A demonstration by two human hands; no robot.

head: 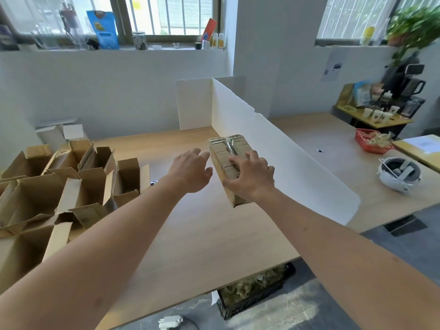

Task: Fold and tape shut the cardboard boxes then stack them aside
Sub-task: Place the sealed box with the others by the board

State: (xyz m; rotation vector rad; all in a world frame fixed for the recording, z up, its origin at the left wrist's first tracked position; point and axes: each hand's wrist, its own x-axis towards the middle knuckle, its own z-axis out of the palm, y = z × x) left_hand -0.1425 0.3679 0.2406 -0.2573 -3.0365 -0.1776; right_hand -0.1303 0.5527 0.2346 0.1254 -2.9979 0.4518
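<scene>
Right hand grips the taped cardboard box from above, fingers curled over its top and thumb down its near left side. Left hand hovers just beside the box's left face, fingers relaxed and slightly spread, holding nothing; whether its fingertips touch the box cannot be told. Both forearms reach forward from the lower corners of the view.

The box sits on a light wooden table, close against a white partition board that runs diagonally across the surface; clear glossy tape crosses the box's top along the centre seam. On the left part of the table lies a cluster of open cardboard boxes, their flaps standing up or splayed. A small white box stands behind them near the wall.

Beyond the partition, the table carries a red basket and a white helmet-like object. A side table at far right holds paper cups and packets, with a leafy plant above. Barred windows run along the back wall, their sill crowded with bottles and a blue bag. A black crate stands on the grey floor under the table edge.
</scene>
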